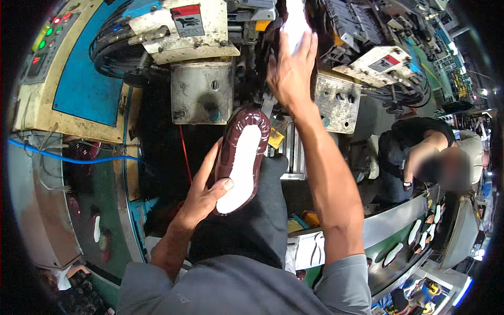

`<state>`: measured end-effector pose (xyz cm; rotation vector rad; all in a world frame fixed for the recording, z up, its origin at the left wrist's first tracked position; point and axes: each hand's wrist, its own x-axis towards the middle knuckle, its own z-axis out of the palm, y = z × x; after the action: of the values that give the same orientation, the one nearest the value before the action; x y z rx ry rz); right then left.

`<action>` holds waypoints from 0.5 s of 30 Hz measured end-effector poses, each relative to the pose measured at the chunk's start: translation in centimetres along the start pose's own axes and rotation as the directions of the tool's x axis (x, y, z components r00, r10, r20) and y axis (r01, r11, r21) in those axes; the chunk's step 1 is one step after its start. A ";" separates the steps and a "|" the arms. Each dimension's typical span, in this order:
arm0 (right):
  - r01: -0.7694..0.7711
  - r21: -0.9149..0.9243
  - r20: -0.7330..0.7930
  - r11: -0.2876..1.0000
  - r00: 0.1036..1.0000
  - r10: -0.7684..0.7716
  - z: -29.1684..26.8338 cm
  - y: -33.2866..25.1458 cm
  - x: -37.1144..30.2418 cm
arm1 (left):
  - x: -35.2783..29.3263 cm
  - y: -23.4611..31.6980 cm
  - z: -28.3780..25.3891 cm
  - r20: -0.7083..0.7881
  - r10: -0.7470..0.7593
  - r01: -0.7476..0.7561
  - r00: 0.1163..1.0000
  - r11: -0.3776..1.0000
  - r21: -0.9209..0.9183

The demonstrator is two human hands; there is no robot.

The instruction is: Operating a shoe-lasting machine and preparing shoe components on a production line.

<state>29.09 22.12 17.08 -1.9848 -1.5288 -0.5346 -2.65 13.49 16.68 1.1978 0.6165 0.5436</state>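
My left hand (202, 194) grips a glossy maroon shoe upper (227, 142) with a white sole face (242, 163) turned up, its thumb lying on the white near the lower end. That shoe is tilted, over my lap. Farther ahead, my right hand (294, 79) reaches into the machine. Its fingers are stretched out over the white sole face of a second dark shoe (296, 21), the thumb at the left side. The upper end of this shoe is cut off by the picture's edge.
Stained machine housings (202, 92) flank the work spot. A control panel (47, 44) with lit buttons stands at far left. A blue hose (73, 156) crosses a green conveyor (105, 220) carrying shoes. Another conveyor (388, 273) with shoes runs at right, where a person (415, 152) bends over.
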 end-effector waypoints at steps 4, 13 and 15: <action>0.012 -0.043 -0.032 0.999 0.999 -0.014 1.4 1.6 4.0 | 2.1 -0.9 1.0 -0.054 0.066 -0.047 0.996 0.956 0.291; 0.028 -0.055 -0.042 0.998 0.999 -0.030 0.5 3.2 4.0 | 4.8 -2.8 2.2 -0.139 0.150 -0.077 0.979 0.899 0.430; 0.047 -0.063 -0.042 0.997 0.998 -0.050 -0.4 3.2 4.4 | 4.7 -2.9 2.5 -0.144 0.153 -0.089 0.978 0.922 0.376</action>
<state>33.32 24.51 19.49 -1.9736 -1.5547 -0.6489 2.65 14.23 13.83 1.5625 0.8196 0.6603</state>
